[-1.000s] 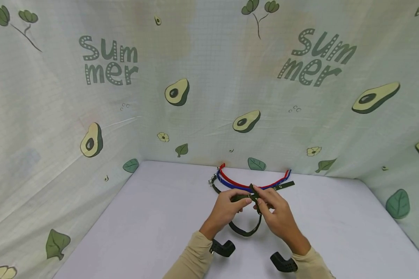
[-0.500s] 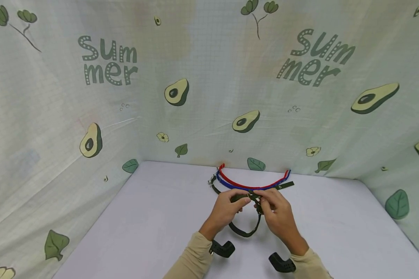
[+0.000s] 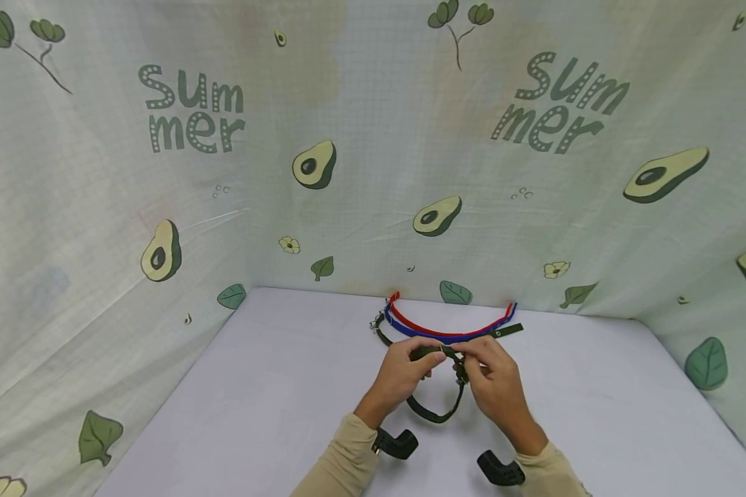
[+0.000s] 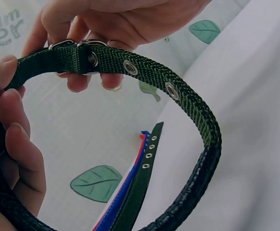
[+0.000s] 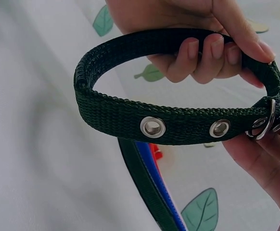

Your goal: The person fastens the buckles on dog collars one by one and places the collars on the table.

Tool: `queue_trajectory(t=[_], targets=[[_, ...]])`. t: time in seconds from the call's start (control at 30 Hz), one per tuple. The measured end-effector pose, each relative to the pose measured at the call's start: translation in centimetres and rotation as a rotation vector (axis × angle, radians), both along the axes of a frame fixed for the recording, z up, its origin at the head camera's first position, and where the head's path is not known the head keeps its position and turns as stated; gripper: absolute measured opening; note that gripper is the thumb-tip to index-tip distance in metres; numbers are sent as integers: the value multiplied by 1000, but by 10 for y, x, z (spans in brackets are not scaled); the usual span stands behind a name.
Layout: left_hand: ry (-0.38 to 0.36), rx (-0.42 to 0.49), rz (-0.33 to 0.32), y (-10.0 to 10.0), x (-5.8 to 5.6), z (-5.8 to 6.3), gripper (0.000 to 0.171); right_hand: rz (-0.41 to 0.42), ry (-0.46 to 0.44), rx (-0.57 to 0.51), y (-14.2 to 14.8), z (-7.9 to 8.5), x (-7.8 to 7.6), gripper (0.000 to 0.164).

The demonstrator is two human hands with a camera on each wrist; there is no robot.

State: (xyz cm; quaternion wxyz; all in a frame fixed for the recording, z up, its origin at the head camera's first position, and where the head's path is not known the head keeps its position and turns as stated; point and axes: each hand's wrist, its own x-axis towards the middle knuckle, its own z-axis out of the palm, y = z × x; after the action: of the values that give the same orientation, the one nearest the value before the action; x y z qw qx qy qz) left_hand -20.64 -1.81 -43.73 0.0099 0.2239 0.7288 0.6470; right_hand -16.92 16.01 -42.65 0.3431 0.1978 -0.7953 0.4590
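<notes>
A dark green woven collar (image 3: pixel 435 417) is bent into a loop, held up between both hands in the head view. Silver eyelets (image 5: pixel 153 127) line its strap, and a metal buckle (image 4: pixel 93 45) with a ring beside it closes the loop. My left hand (image 3: pixel 398 371) pinches the band between thumb and fingers just to the left of the buckle. At the buckle, my right hand (image 3: pixel 496 378) grips the strap, its fingers behind the metal in the left wrist view. The strap's tip is hidden among the fingers.
Behind the hands lie a red collar (image 3: pixel 419 327), a blue collar (image 3: pixel 400 324) and another green collar (image 3: pixel 508 330), curved side by side on the white table (image 3: pixel 273 386). A printed curtain (image 3: pixel 360 228) stands at the table's back edge.
The piece of strap that stuck up between my fingertips a second ago is now down flat. My right fingers have lowered and shifted slightly left; my left hand has hardly moved.
</notes>
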Motion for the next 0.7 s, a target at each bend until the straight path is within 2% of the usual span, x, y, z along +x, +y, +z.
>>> queue_trajectory(t=[0.33, 0.7], targets=[[-25, 32, -7, 1, 0, 2, 22, 40, -14, 3, 7, -11, -7, 39], [-55, 63, -11, 3, -1, 2, 22, 17, 3, 32, 8, -11, -9, 39]])
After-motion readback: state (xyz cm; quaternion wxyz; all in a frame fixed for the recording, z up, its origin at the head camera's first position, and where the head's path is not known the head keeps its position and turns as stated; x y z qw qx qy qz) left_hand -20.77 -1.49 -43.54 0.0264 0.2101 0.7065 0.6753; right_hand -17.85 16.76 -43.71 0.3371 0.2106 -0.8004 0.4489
